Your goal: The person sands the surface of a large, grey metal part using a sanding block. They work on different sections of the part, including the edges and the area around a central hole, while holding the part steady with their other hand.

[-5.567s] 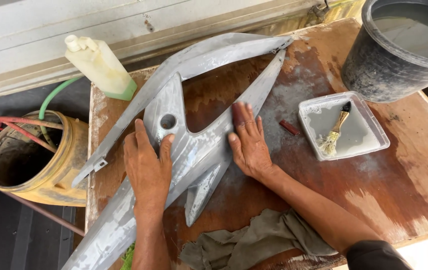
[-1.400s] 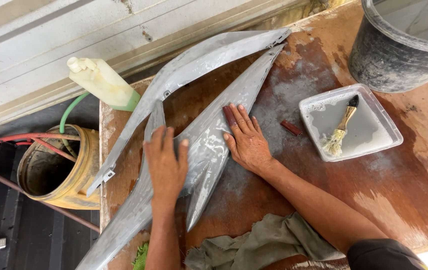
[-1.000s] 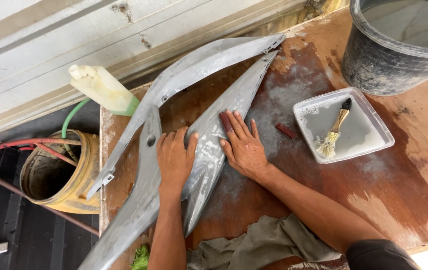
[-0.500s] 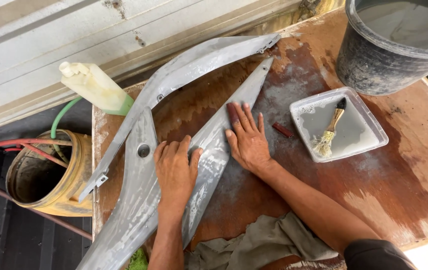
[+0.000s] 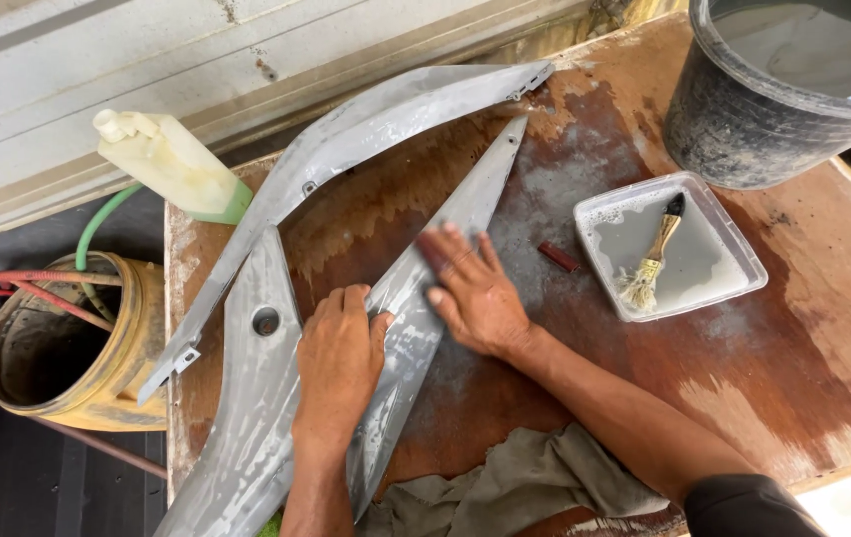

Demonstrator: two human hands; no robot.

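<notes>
Both hands spread, palms flat: left hand (image 5: 338, 353) and right hand (image 5: 473, 293) press the grey panel (image 5: 416, 318) lying toward the surface's (image 5: 793, 338) left edge. Best rub with even pressure, following its length.

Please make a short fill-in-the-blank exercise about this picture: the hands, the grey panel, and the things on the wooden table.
1. Both hands, left hand and right hand, press flat on the long ____ panel.
2. In the shallow white tray lies a small ____ with a black-tipped handle.
3. The dark bucket stands at the table's far ____ corner.
4. A crumpled ____ lies at the near edge of the table.

Missing words: grey; brush; right; cloth
</notes>
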